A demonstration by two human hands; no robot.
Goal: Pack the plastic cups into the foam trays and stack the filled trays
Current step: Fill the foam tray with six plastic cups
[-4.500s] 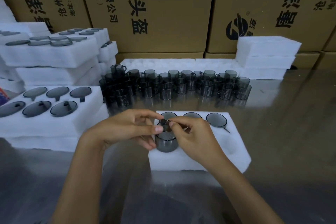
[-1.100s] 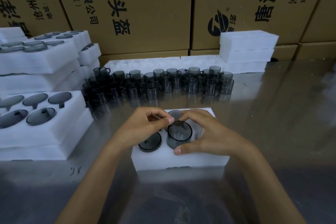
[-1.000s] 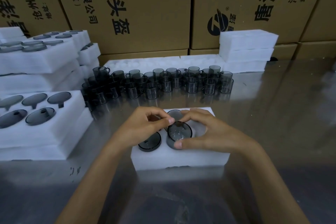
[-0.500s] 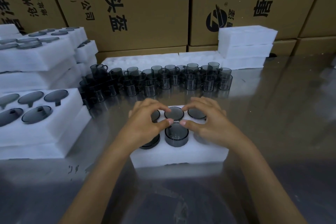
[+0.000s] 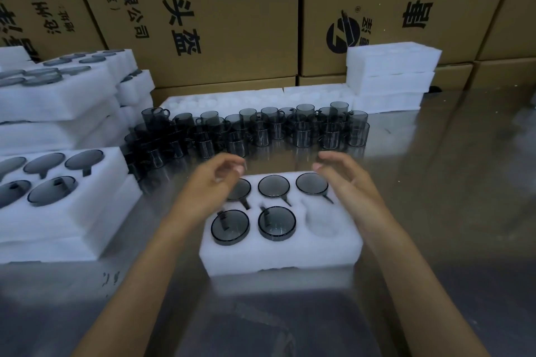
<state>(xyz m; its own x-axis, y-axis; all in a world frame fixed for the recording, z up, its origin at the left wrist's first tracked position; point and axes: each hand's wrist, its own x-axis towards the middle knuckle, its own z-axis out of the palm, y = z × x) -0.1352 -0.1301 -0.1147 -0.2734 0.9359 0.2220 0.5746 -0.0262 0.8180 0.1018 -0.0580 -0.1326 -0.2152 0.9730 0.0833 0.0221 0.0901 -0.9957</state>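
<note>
A white foam tray [image 5: 278,255] lies on the steel table in front of me. Several smoky grey plastic cups sit sunk in its holes, among them the front middle cup [image 5: 277,223] and the front left cup [image 5: 230,226]. The front right hole [image 5: 323,222] holds nothing. My left hand [image 5: 216,178] hovers blurred over the tray's back left corner, fingers loosely curled and holding nothing. My right hand [image 5: 345,177] hovers over the back right corner, fingers relaxed and holding nothing. Behind the tray stands a crowd of loose grey cups [image 5: 261,132].
Filled foam trays [image 5: 72,209] are stacked at the left, with more stacks [image 5: 58,95] behind them. Bare foam trays [image 5: 391,75] are piled at the back right and lie along the back [image 5: 232,101]. Large cardboard boxes [image 5: 232,9] wall off the rear.
Both hands have let go of the front middle cup, which now sits sunk in its hole. They have lifted and moved back towards the loose cups.
</note>
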